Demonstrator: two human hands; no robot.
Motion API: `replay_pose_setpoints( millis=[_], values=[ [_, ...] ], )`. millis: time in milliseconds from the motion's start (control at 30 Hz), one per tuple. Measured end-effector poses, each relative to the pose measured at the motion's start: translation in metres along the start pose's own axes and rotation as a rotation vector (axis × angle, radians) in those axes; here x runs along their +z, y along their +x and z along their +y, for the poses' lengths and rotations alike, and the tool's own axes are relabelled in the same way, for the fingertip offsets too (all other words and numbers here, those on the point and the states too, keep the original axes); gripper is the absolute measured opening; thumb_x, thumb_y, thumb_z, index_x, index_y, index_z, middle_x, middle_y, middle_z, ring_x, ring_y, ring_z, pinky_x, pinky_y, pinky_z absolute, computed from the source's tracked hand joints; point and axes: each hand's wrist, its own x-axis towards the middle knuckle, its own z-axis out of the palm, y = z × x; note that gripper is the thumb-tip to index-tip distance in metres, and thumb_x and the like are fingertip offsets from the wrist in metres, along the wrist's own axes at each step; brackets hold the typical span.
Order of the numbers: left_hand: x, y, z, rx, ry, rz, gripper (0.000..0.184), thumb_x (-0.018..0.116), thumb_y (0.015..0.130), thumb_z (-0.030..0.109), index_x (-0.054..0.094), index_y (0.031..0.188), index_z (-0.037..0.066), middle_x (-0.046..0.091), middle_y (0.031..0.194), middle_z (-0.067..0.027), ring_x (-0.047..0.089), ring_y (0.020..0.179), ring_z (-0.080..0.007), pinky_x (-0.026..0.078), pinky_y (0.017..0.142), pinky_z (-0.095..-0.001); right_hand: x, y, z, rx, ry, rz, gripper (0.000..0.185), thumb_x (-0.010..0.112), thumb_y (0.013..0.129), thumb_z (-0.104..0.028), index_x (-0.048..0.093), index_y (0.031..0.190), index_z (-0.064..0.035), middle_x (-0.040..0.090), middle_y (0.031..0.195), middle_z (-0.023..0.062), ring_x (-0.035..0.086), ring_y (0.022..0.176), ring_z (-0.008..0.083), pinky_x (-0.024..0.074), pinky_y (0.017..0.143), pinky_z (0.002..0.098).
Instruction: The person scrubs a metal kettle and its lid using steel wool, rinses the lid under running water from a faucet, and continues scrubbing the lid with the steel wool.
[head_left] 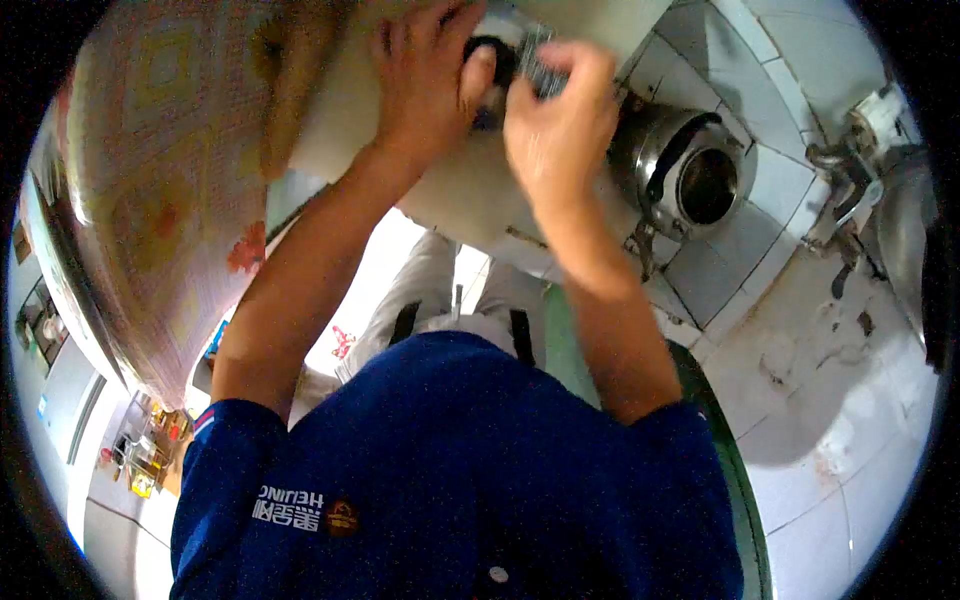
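Note:
At the top of the head view, my left hand (425,85) grips a small shiny metal lid (510,25) with a black knob-like part (495,58). Its thumb lies against the black part. My right hand (562,120) pinches a grey, stringy pad that looks like a steel wool scourer (540,68), pressed against the right side of the lid. Both hands are slightly blurred, and the fingers cover much of the lid. Both are over a pale worktop (450,195). Just right of my right hand stands a metal kettle (655,150) with a black handle and an uncovered round mouth.
A patterned cloth with red flowers (165,200) covers a surface on the left. White tiles (775,190) surround the kettle. A metal tap-like fitting (850,185) and a large dark metal vessel (905,240) are at the far right. Bottles (145,455) stand at lower left.

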Motion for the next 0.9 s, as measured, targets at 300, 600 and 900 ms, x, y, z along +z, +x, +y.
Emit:
replay_pose_setpoints(
  millis=[300,600,900],
  values=[
    [0.023,-0.008,-0.015,-0.041,0.031,-0.008,0.043,0.047,0.091,0.025,0.051,0.129,0.008,0.048,0.129,-0.0204,0.042,0.119,-0.0394,0.028,0.103,-0.0519,0.0,-0.012,0.005,-0.111,0.063,-0.028,0.033,0.067,0.069,0.001,0.05,0.096,-0.0046,0.062,0.087,0.0133,0.062,0.081,0.0335,0.0495,0.072,0.0397],
    [0.032,-0.011,-0.019,-0.059,0.035,0.018,0.042,0.048,0.09,0.024,0.05,0.129,0.008,0.049,0.127,-0.0194,0.043,0.119,-0.0384,0.026,0.104,-0.0496,0.004,0.006,0.021,-0.126,0.066,-0.164,0.026,0.065,0.072,0.0,0.052,0.093,-0.0071,0.061,0.089,0.0116,0.061,0.082,0.0339,0.0484,0.07,0.043],
    [0.033,-0.01,-0.021,-0.081,-0.049,0.05,0.042,0.052,0.087,0.022,0.053,0.126,0.008,0.049,0.128,-0.0181,0.043,0.118,-0.0371,0.027,0.104,-0.0487,0.014,0.056,0.029,-0.269,0.026,-0.227,0.035,0.071,0.068,0.002,0.051,0.096,-0.0064,0.065,0.087,0.01,0.065,0.079,0.0271,0.0517,0.071,0.0361]
  ],
)
